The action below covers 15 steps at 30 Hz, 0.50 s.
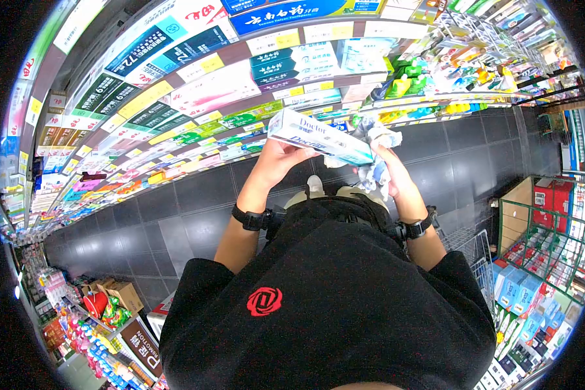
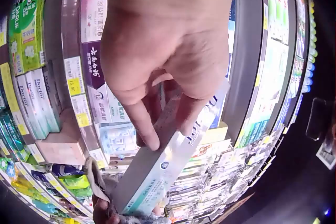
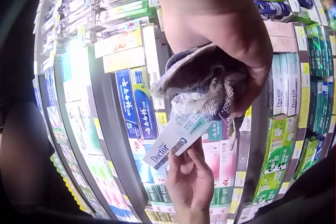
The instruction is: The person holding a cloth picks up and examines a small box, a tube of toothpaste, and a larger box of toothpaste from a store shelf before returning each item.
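A long white toothpaste box [image 1: 318, 135] marked "Doctor" is held up at a slant in front of the shelves. My left hand [image 1: 278, 162] grips its left end, thumb and fingers on opposite sides, as the left wrist view also shows on the box [image 2: 152, 169]. In my right hand [image 1: 400, 177] is a bunched grey-white cloth [image 1: 378, 135], which wraps over the right end of the box. From the right wrist, the cloth [image 3: 205, 90] bulges under the palm and covers that end, while the printed face [image 3: 170, 142] shows below it.
Shelves of toothpaste boxes [image 1: 214, 91] curve around the front and left, close beyond the hands. Dark tiled floor [image 1: 195, 198] lies below. A wire shopping cart [image 1: 471, 250] stands by the right side, near a green wire rack [image 1: 552, 244]. Promotional goods [image 1: 104, 309] stand behind at left.
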{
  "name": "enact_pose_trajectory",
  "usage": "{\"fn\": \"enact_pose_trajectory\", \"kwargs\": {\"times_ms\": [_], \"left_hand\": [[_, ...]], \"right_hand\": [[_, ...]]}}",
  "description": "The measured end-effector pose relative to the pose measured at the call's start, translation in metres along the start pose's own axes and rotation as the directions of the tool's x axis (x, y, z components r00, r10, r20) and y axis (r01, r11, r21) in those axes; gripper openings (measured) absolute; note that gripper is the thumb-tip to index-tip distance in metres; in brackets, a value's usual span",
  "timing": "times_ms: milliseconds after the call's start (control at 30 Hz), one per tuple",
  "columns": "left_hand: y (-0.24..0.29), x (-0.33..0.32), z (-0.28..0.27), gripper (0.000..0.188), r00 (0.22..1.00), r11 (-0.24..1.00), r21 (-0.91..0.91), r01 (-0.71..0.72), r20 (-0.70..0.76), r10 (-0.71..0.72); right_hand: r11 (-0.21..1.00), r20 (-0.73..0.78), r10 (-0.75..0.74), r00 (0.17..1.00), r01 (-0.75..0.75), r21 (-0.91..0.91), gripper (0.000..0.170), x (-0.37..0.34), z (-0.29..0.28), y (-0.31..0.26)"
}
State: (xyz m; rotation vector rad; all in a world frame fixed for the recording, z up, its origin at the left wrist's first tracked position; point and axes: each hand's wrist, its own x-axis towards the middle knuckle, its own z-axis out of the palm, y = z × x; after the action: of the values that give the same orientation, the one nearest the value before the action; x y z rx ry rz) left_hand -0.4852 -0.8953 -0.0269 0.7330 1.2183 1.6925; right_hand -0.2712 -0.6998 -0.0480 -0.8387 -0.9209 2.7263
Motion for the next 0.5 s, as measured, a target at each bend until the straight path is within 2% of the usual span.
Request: {"fn": "enact_pose_trajectory", "kwargs": {"times_ms": [67, 100, 167, 200, 300, 367, 433, 500], "left_hand": [[0.001, 0.002, 0.002, 0.05, 1.0, 0.995, -0.094, 0.025, -0.012, -0.026], [0.002, 0.003, 0.006, 0.05, 1.0, 0.995, -0.094, 0.026, -0.01, -0.027], [0.004, 0.007, 0.015, 0.051, 0.997, 0.995, -0.093, 0.039, -0.056, -0.045], [0.001, 0.008, 0.015, 0.051, 0.997, 0.995, -0.092, 0.039, -0.056, -0.045], [-0.013, 0.01, 0.012, 0.047, 0.988, 0.986, -0.137, 0.091, -0.112, -0.107], [-0.021, 0.009, 0.006, 0.043, 0.977, 0.977, -0.181, 0.114, -0.158, -0.143], [-0.017, 0.009, 0.004, 0.042, 0.971, 0.979, -0.136, 0.151, -0.168, -0.173], [-0.014, 0.009, 0.006, 0.041, 0.963, 0.978, -0.092, 0.187, -0.18, -0.201]], "right_hand": [[0.995, -0.142, -0.07, 0.987, 0.059, -0.079, 0.046, -0.006, 0.002, 0.001], [0.995, -0.143, -0.071, 0.987, 0.06, -0.078, 0.046, -0.007, 0.005, 0.002], [0.979, -0.199, -0.198, 0.96, 0.183, -0.091, 0.042, -0.006, 0.013, 0.004], [0.979, -0.199, -0.198, 0.96, 0.184, -0.09, 0.042, -0.006, 0.012, 0.005], [0.946, -0.176, -0.291, 0.94, 0.257, -0.196, 0.043, -0.001, 0.005, 0.008], [0.754, -0.066, -0.461, 0.885, 0.351, -0.555, 0.041, 0.001, -0.005, 0.011], [0.743, -0.079, -0.424, 0.902, 0.296, -0.6, 0.04, -0.007, 0.003, 0.007], [0.478, 0.124, -0.556, 0.822, 0.438, -0.761, 0.042, -0.008, 0.008, 0.009]]}}
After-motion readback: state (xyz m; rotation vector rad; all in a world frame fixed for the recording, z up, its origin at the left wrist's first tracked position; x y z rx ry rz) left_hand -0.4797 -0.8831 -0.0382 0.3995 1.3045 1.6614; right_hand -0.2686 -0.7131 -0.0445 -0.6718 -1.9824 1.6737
